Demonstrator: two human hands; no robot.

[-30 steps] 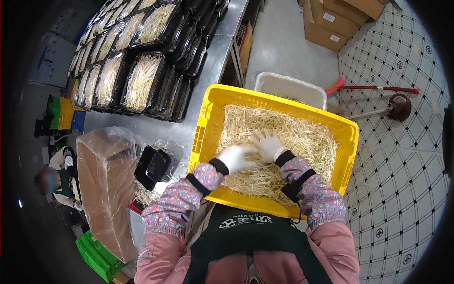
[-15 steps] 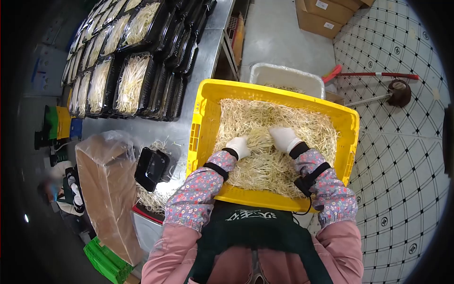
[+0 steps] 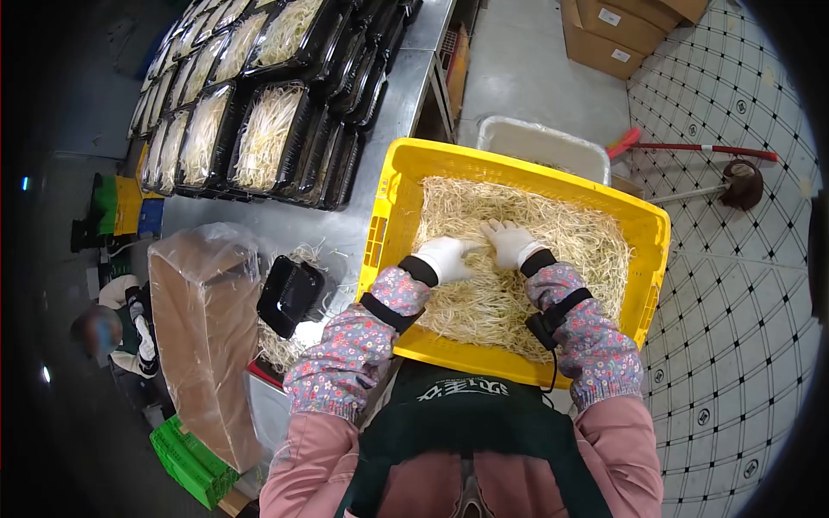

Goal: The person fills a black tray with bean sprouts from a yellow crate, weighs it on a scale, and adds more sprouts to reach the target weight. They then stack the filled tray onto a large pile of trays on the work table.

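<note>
A yellow crate [image 3: 661,259] holds a wide bed of pale bean sprouts [image 3: 553,207]. Gloved in white, my left hand [image 3: 445,258] rests on the sprouts left of the middle, its fingers apart and pointing right. My right hand [image 3: 509,243], also gloved, lies on the sprouts just beside it with its fingers spread. Neither hand has anything gripped. An empty black tray [image 3: 290,296] is tilted on loose sprouts to the left of the crate.
Stacked black trays of sprouts [image 3: 268,138] stand on the metal table [image 3: 397,112]. Nearby are a plastic-lined cardboard box [image 3: 203,345], a white bin [image 3: 544,142], a green crate [image 3: 192,462], brown cartons [image 3: 604,39] and a long-handled tool [image 3: 708,148]. Another person [image 3: 125,332] is at far left.
Both hands have opened on the sprouts; the clump between them is no longer bunched up. The view has shifted, so the crate and table appear slightly further right.
</note>
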